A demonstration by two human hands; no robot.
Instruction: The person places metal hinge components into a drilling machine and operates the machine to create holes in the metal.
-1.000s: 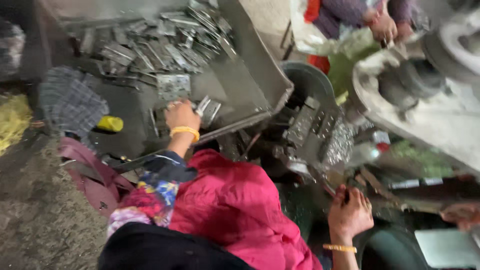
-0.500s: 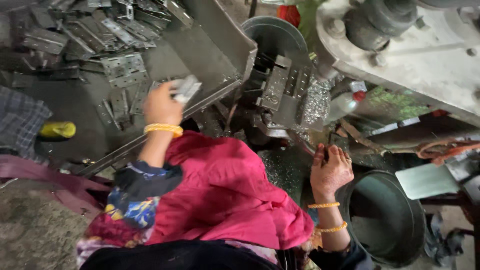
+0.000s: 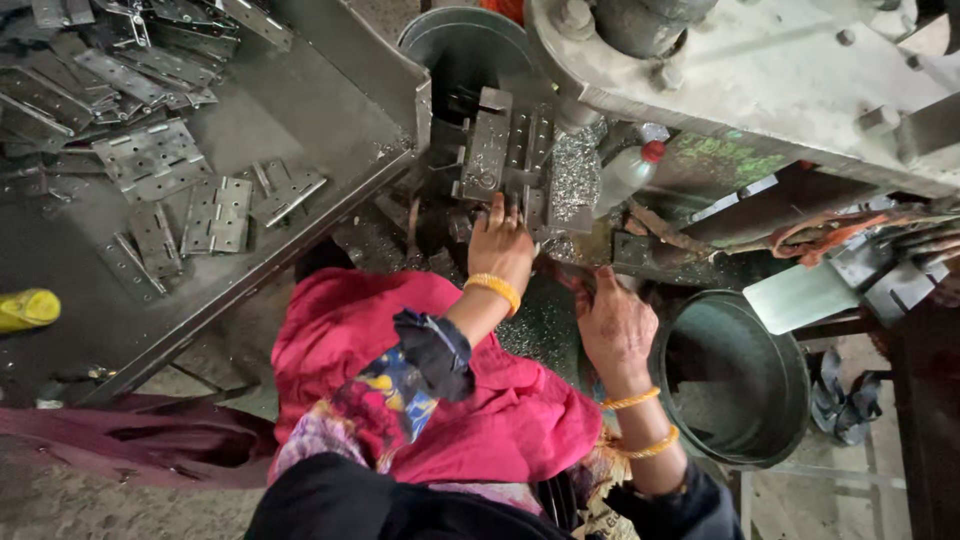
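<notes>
Lying at nine o'clock: a yellow object [image 3: 27, 308] on the grey metal tray [image 3: 330, 110], with flat perforated hinge plates [image 3: 218, 213] scattered toward ten o'clock. Reaching at twelve o'clock from the pink cloth [image 3: 430, 400]: the left hand [image 3: 500, 245], fingers extended forward and touching the press die block [image 3: 487, 150]; whether it is gripping a plate cannot be told. Resting at two o'clock from that cloth: the right hand [image 3: 615, 325], open and flat, holding nothing, just beside the dark round tub [image 3: 790, 400]. A white bottle with red cap [image 3: 628, 172] is standing beside the die.
</notes>
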